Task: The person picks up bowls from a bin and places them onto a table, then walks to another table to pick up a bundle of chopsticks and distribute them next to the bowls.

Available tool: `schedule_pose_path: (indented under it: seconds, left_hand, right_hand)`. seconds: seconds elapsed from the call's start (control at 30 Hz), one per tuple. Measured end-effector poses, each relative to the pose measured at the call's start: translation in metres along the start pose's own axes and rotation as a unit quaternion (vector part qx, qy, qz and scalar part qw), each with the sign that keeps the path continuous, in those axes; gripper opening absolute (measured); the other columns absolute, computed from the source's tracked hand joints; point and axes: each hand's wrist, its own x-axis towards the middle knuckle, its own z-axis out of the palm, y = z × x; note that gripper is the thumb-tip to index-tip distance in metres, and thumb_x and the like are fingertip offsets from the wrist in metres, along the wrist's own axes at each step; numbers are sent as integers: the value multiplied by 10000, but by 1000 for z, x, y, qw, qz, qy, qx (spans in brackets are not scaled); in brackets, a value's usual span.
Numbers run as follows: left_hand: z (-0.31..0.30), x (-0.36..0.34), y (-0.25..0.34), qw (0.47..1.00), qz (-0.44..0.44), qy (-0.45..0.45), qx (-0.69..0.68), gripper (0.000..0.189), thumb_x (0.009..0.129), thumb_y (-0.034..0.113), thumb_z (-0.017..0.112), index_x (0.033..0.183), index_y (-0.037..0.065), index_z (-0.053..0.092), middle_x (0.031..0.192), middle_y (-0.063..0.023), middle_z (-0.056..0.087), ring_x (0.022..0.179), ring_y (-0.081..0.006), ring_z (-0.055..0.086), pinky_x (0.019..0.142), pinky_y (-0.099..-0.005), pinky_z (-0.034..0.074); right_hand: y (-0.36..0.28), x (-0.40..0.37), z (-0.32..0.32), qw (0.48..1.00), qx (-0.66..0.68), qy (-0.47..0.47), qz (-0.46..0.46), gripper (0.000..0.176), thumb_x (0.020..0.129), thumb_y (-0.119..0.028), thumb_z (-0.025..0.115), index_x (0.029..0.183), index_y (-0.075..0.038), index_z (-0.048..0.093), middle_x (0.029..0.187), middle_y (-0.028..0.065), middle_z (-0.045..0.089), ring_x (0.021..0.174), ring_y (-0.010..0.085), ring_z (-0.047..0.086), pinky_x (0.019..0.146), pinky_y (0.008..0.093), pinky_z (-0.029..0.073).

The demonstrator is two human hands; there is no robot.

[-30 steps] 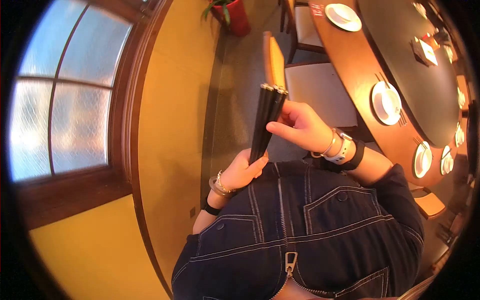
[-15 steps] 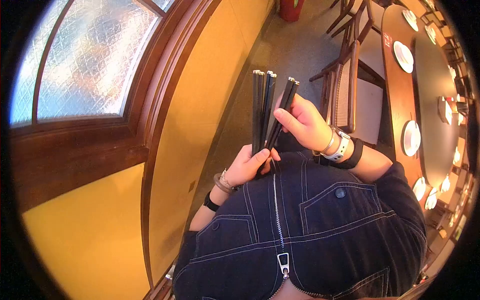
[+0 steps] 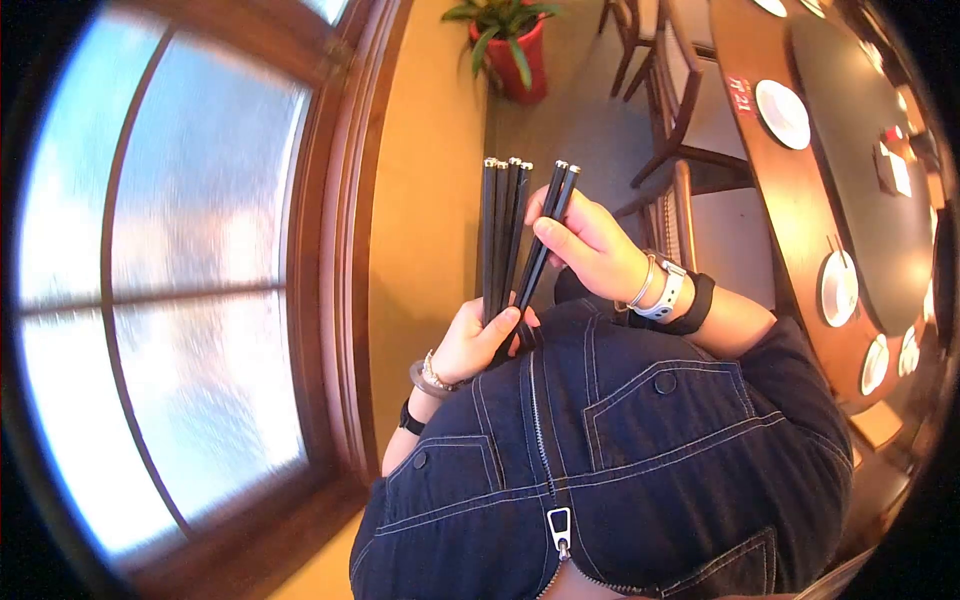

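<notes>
Black chopsticks (image 3: 503,235) with silver-coloured ends stand upright in front of my jacket, several in one bunch. My left hand (image 3: 482,338) is closed round their lower part. Two more chopsticks (image 3: 551,225) lean slightly apart to the right of the bunch, pinched between the thumb and fingers of my right hand (image 3: 590,240). The lower ends of this pair meet the bunch at my left hand. My left fingers partly hide the bottom ends.
On the right runs a long wooden table (image 3: 745,120) with white plates (image 3: 783,114) along its edge. Chairs (image 3: 683,210) line its near side. Ahead stands a red pot (image 3: 520,65) with a green plant. A framed window (image 3: 205,230) and yellow wall (image 3: 425,170) are at left.
My view has moved forward along the wall, bringing the potted plant and more of the window into sight. Both hands still hold the chopsticks, the pair now closer to the bunch.
</notes>
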Motion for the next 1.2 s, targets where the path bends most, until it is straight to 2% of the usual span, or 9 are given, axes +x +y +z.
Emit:
schedule_pose_path:
  seconds: [0.3, 0.4, 0.43, 0.47, 0.6, 0.77, 1.0, 1.1, 1.2]
  left_hand:
    - [-25, 170, 89, 981, -44, -160, 99, 232, 863, 224, 425, 820, 18, 523, 609, -4, 487, 501, -53, 439, 467, -195, 352]
    - [-34, 225, 103, 969, -25, -227, 90, 208, 869, 206, 416, 867, 7, 478, 709, -54, 510, 493, -91, 457, 470, -214, 368]
    - [-35, 247, 110, 965, -47, -240, 92, 192, 868, 191, 416, 873, 6, 468, 746, -59, 505, 494, -91, 454, 469, -216, 373]
    - [-36, 268, 116, 961, -69, -252, 94, 176, 867, 176, 416, 880, 5, 458, 783, -65, 501, 494, -92, 451, 469, -219, 378]
    - [-39, 351, 141, 922, -116, -347, 125, 161, 863, 164, 417, 859, 11, 464, 752, -45, 504, 492, -79, 442, 463, -210, 370]
    - [-50, 447, 182, 840, -112, -482, 223, 217, 856, 207, 428, 780, 31, 529, 585, 20, 472, 447, -41, 396, 417, -189, 324]
    - [-53, 529, 220, 791, -206, -515, 259, 217, 841, 186, 437, 825, 8, 560, 643, -15, 540, 468, -60, 443, 440, -198, 353]
    - [-38, 584, 243, 882, -147, -372, 250, 238, 804, 202, 475, 698, 18, 582, 491, -14, 467, 449, -91, 500, 438, -214, 360]
    - [-36, 630, 252, 945, -156, -238, 160, 200, 803, 168, 486, 692, 17, 555, 498, 9, 383, 396, -72, 377, 383, -215, 304]
  right_hand:
    - [-11, 61, -121, 986, 38, 158, 20, 137, 831, -155, 480, 902, -48, 433, 677, -2, 427, 573, 54, 394, 519, 211, 361]
    - [-10, 70, -153, 871, -76, 467, -132, 272, 729, -72, 586, 972, -44, 469, 720, 29, 467, 617, 99, 456, 534, 238, 383]
    - [-16, 68, -173, 807, -270, 484, -204, 268, 689, -51, 598, 936, -51, 494, 755, 50, 490, 640, 142, 485, 551, 264, 401]
    - [-26, 67, -191, 707, -456, 475, -258, 268, 650, -30, 609, 900, -59, 519, 791, 71, 513, 663, 185, 514, 568, 290, 418]
    - [-41, 92, -217, 639, -725, 224, -129, 169, 630, -122, 595, 790, -77, 562, 809, 66, 519, 795, 190, 521, 770, 362, 387]
    - [-47, 139, -251, 671, -731, 113, 51, 168, 617, -213, 580, 701, -87, 507, 684, 16, 470, 641, 155, 472, 640, 287, 372]
    - [-46, 170, -280, 726, -649, 140, 179, 325, 679, -156, 501, 990, -227, 560, 691, 21, 486, 654, 176, 512, 576, 298, 419]
    - [-52, 125, -323, 747, -507, 318, 289, 262, 689, -133, 536, 931, -199, 613, 622, 55, 517, 612, 217, 539, 535, 325, 431]
    - [-37, 38, -377, 755, -268, 501, 326, 326, 699, -30, 510, 1017, -70, 573, 841, 140, 601, 729, 201, 579, 697, 297, 445]
